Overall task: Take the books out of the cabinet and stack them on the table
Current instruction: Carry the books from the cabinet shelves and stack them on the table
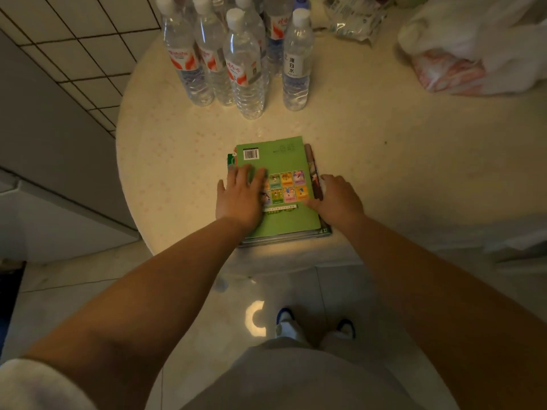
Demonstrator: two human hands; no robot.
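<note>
A stack of books (282,161) lies near the front edge of a round cream table (384,173). The top book has a green back cover with a barcode and small coloured pictures. Edges of darker books show beneath it on the right and front. My left hand (241,195) rests flat on the left part of the green cover, fingers spread. At the stack's right edge sits my right hand (337,199), its fingers against the side of the books and its thumb on the green cover. No cabinet is in view.
Several clear water bottles (242,69) stand at the back of the table, beyond the stack. A white and pink plastic bag (461,54) sits at the back right, a crinkled packet (355,22) beside it. A tiled wall is at left, my shoes (313,324) below.
</note>
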